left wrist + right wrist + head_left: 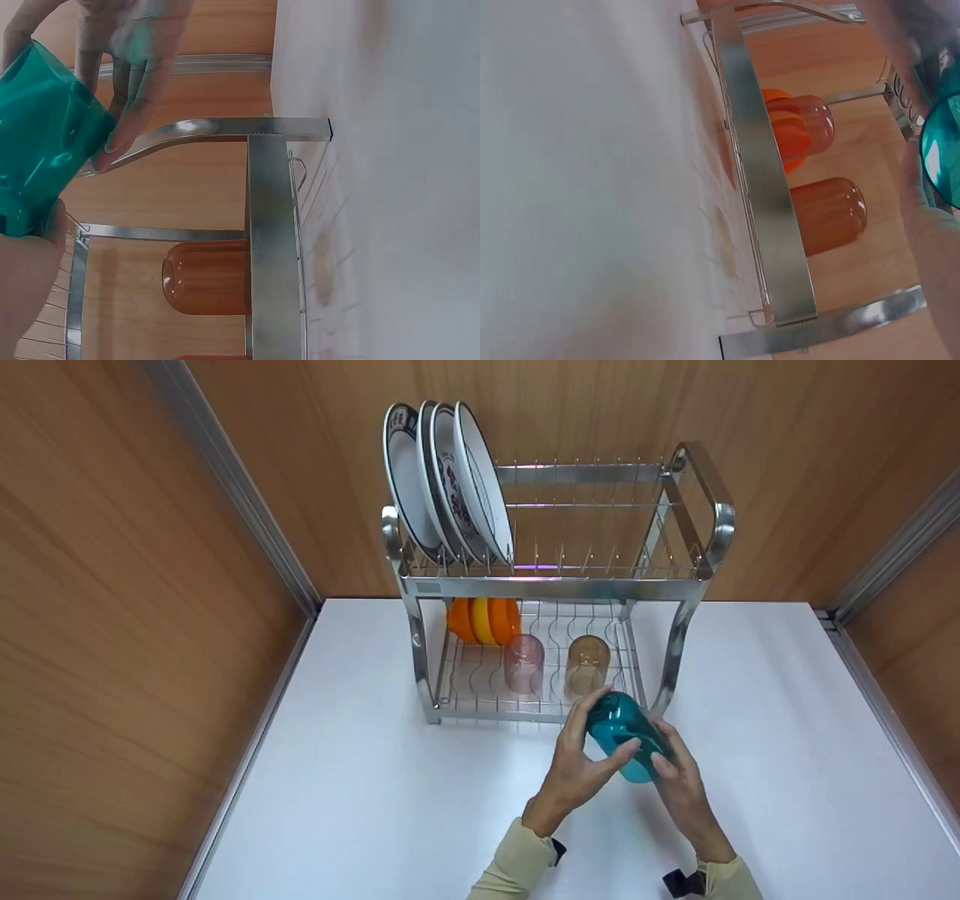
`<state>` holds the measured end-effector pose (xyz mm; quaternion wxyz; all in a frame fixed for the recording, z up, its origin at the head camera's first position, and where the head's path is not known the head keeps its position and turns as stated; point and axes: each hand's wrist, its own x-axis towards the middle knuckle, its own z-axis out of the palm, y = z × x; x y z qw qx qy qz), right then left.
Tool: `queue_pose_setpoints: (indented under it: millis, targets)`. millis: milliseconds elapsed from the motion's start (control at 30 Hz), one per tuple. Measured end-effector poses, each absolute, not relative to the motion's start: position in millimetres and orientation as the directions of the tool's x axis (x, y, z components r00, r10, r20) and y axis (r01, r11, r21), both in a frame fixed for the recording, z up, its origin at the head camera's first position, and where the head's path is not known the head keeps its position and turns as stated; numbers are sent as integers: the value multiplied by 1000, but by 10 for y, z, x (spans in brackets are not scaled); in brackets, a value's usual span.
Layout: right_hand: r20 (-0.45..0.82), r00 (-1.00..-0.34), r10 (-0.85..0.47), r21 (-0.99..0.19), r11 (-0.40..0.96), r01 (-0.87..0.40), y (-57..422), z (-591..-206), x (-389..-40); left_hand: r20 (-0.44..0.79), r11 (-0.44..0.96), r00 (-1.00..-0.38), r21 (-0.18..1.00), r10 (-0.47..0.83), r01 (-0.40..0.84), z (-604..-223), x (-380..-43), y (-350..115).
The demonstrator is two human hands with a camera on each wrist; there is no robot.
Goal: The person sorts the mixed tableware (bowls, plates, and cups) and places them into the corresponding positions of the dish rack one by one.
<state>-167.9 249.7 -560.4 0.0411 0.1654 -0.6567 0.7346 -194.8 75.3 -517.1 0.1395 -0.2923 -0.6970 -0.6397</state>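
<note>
A translucent teal drinking glass (616, 723) is held tilted in front of the rack's lower right corner, off the table. My left hand (571, 777) grips it from the left, with thumb and fingers on either side. On the other side my right hand (684, 795) holds the same glass with its thumb across the near face. The teal glass fills the left edge of the left wrist view and the right edge of the right wrist view. Just behind the hands, an amber glass (587, 666) and a pink glass (524, 666) stand upside down on the lower shelf.
The two-tier metal dish rack (555, 588) stands on the white table (360, 795) against a wooden back panel (585, 405). Several plates (484, 487) lean upright at its upper left. Orange and yellow bowls (482, 621) sit on the lower shelf. Wooden side panels (112, 622) flank the table.
</note>
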Motion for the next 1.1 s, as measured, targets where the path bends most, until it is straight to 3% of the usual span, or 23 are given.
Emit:
queue_pose_setpoints:
  millis: [267,633,1100]
  targets:
    - [230,-962,-148,-963,106,-246,2317,-5643,-1681,483,-5,-843,868,239,496,-4987,-1854,617]
    - [246,-947,-205,-949,150,-279,2065,-5630,-1757,441,31,-880,891,175,453,-5271,-1997,617]
    - [267,-904,-334,-918,198,-345,1856,-5330,-1777,595,159,-783,768,182,621,-5284,-2097,453]
